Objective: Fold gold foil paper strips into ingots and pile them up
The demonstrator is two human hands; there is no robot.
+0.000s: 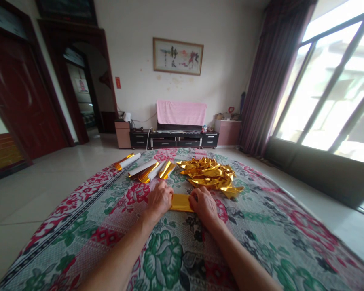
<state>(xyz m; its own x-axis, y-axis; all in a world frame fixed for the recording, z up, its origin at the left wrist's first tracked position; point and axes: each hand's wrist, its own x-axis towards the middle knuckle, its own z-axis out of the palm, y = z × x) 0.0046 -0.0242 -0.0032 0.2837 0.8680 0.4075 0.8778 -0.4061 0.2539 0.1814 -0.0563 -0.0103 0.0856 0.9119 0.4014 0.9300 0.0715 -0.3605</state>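
Note:
Between my two hands lies a strip of gold foil paper, flat on the flowered cloth. My left hand has its fingers closed on the strip's left end. At the right end, my right hand grips the paper with curled fingers. Just beyond, to the right, is a heap of folded gold foil pieces with pointed ends. Several curled gold sheets with white backs rest beyond my left hand. Another rolled gold-and-white sheet lies farther left. My fingertips are partly hidden.
The cloth's left border drops toward a tiled floor. Across the room stands a low black cabinet, with a pink cloth draped above it. A purple curtain hangs beside large windows on the right.

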